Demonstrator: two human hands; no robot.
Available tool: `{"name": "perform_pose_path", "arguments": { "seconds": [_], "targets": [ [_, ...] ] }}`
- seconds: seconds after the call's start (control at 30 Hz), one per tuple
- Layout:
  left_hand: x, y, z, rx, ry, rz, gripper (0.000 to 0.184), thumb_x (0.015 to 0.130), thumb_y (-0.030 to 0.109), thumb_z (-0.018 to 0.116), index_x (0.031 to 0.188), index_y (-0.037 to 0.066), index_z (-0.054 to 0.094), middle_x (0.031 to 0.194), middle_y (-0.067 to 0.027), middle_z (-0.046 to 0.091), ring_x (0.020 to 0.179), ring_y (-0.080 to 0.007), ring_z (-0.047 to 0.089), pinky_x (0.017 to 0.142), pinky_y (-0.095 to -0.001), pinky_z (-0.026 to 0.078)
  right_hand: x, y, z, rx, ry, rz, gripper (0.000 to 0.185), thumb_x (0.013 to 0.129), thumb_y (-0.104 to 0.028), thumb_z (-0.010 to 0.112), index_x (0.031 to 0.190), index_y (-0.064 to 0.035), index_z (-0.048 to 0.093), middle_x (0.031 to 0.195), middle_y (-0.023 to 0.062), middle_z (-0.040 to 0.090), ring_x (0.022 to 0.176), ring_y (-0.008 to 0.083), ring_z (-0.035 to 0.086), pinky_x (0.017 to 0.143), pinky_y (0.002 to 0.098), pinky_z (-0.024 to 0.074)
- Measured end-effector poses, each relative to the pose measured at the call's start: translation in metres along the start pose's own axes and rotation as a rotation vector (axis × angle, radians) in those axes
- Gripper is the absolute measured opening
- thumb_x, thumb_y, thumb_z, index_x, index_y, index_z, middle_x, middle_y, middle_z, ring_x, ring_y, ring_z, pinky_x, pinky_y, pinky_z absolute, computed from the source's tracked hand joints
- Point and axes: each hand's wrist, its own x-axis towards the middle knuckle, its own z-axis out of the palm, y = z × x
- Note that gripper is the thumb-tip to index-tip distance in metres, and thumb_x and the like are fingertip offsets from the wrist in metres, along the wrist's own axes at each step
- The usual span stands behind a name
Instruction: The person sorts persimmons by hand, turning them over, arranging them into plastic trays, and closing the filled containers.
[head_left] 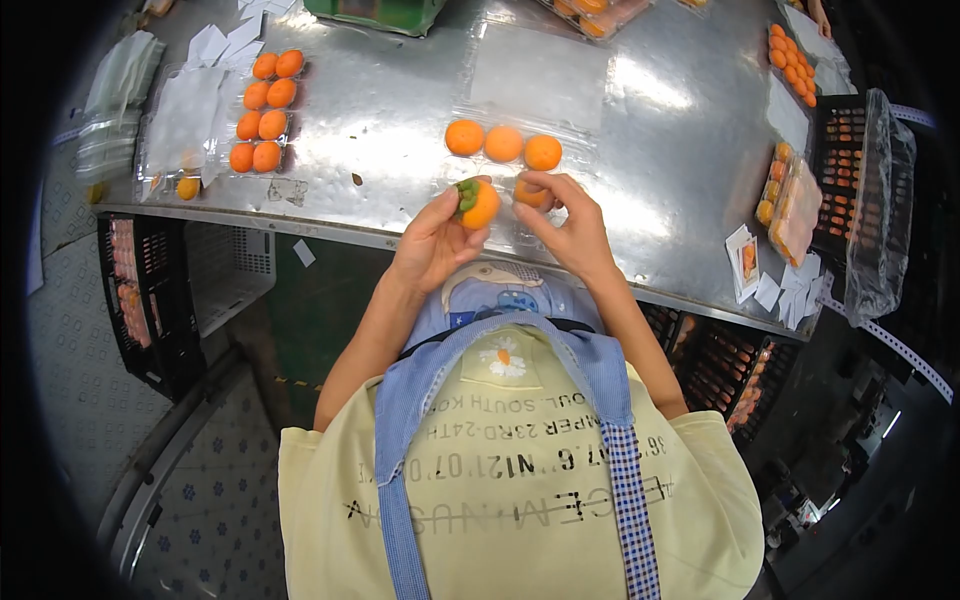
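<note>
A persimmon (482,206) with its green leafy cap turned to the left rests in my left hand (438,232), whose fingers and thumb close round it. My right hand (570,222) is just beside it, fingers curled over another persimmon (529,194) at the near end of a clear plastic tray (460,170). Behind that fruit, a row of persimmons (503,144) sits in the same tray. The tray's flat clear lid (540,72) lies open toward the far side of the metal table (370,110).
To the left stand a filled persimmon tray (265,111), white cards (225,42) and stacked clear trays (120,95). A green crate (378,14) is at the back. On the right are packed fruit (793,205), paper cards (797,292) and a black crate (838,170).
</note>
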Motion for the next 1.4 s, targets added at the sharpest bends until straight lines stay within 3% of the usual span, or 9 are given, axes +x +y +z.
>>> {"name": "perform_pose_path", "arguments": {
  "seconds": [0.23, 0.53, 0.77, 0.9, 1.03, 1.13, 1.3, 1.33, 1.4],
  "targets": [
    [0.0, -0.002, 0.015, 0.193, 0.054, 0.026, 0.039, 0.097, 0.029, 0.048, 0.127, 0.004, 0.045, 0.101, -0.0062, 0.057, 0.065, -0.0122, 0.049, 0.045, -0.0204, 0.038, -0.002, -0.024, 0.008, 0.29, -0.079, 0.135, 0.029, 0.079, -0.006, 0.069, 0.107, -0.0041, 0.063, 0.081, -0.0013, 0.061, 0.07, 0.006, 0.052, 0.066, 0.021, 0.0435],
    [0.0, -0.001, 0.012, 0.102, 0.009, -0.019, 0.037, 0.098, 0.031, 0.045, 0.123, 0.004, 0.049, 0.097, -0.005, 0.058, 0.066, -0.0118, 0.051, 0.046, -0.0207, 0.039, -0.005, -0.011, 0.009, 0.403, -0.074, 0.181, 0.034, 0.075, -0.015, 0.074, 0.105, -0.0019, 0.064, 0.09, 0.0048, 0.063, 0.077, 0.0096, 0.056, 0.071, 0.0236, 0.0465],
    [0.004, -0.018, 0.013, 0.278, 0.184, -0.117, 0.039, 0.099, 0.04, 0.039, 0.123, 0.01, 0.047, 0.097, -0.0019, 0.056, 0.072, -0.0105, 0.051, 0.055, -0.0266, 0.038, -0.006, -0.006, 0.013, -0.051, 0.0, -0.282, 0.05, 0.069, -0.025, 0.077, 0.112, -0.0054, 0.059, 0.102, 0.0144, 0.059, 0.096, 0.0326, 0.056, 0.083, 0.0386, 0.0457],
    [0.007, -0.016, 0.024, 0.637, 0.261, -0.108, 0.057, 0.099, 0.05, 0.033, 0.137, 0.007, 0.035, 0.107, -0.0094, 0.059, 0.073, -0.0127, 0.056, 0.059, -0.0249, 0.045, -0.018, 0.017, -0.001, 0.255, 0.091, -0.026, 0.045, 0.077, -0.025, 0.074, 0.112, -0.0023, 0.058, 0.098, 0.0096, 0.062, 0.088, 0.0196, 0.06, 0.078, 0.0322, 0.0489],
    [0.016, -0.008, -0.005, 1.218, 0.544, 0.394, 0.032, 0.093, 0.018, 0.054, 0.122, 0.004, 0.052, 0.11, -0.0059, 0.057, 0.09, -0.011, 0.051, 0.076, -0.0252, 0.042, -0.033, 0.062, -0.066, 0.623, 0.153, 0.396, 0.033, 0.089, -0.028, 0.064, 0.105, 0.0005, 0.06, 0.086, 0.0046, 0.064, 0.068, 0.0094, 0.059, 0.065, 0.0238, 0.0509],
    [0.023, 0.0, -0.058, 1.338, 0.634, 0.493, 0.041, 0.088, 0.012, 0.06, 0.127, 0.005, 0.049, 0.113, -0.0075, 0.053, 0.094, -0.0133, 0.051, 0.078, -0.0264, 0.043, -0.054, 0.089, -0.142, 0.724, 0.409, 0.548, 0.045, 0.09, -0.04, 0.059, 0.108, 0.0008, 0.061, 0.087, 0.0091, 0.064, 0.073, 0.0167, 0.062, 0.067, 0.0303, 0.0525],
    [0.036, 0.005, -0.099, 1.31, 0.617, 0.283, 0.056, 0.083, 0.005, 0.062, 0.135, 0.009, 0.041, 0.111, -0.0099, 0.052, 0.084, -0.0121, 0.051, 0.072, -0.0243, 0.044, -0.077, 0.089, -0.421, 0.454, 0.963, 0.298, 0.039, 0.092, -0.043, 0.056, 0.098, -0.005, 0.063, 0.087, 0.0053, 0.06, 0.073, 0.0137, 0.058, 0.065, 0.0266, 0.0482],
    [0.04, 0.007, -0.106, 1.253, 0.585, 0.293, 0.056, 0.082, 0.004, 0.062, 0.135, 0.008, 0.042, 0.11, -0.0092, 0.052, 0.082, -0.0117, 0.052, 0.069, -0.0233, 0.045, -0.069, 0.059, -0.453, 0.632, 0.951, -0.186, 0.049, 0.09, -0.049, 0.055, 0.105, -0.0022, 0.058, 0.095, 0.0084, 0.061, 0.083, 0.0165, 0.06, 0.07, 0.0277, 0.0504],
    [0.039, 0.006, -0.11, 1.266, 0.577, 0.304, 0.056, 0.081, 0.002, 0.062, 0.133, 0.005, 0.044, 0.106, -0.0078, 0.054, 0.076, -0.0108, 0.053, 0.064, -0.0219, 0.045, -0.091, 0.045, -0.526, 0.856, 0.821, -0.222, 0.053, 0.089, -0.048, 0.057, 0.112, -0.0002, 0.053, 0.102, 0.0121, 0.061, 0.094, 0.02, 0.061, 0.079, 0.0311, 0.0528]
  ]
}}
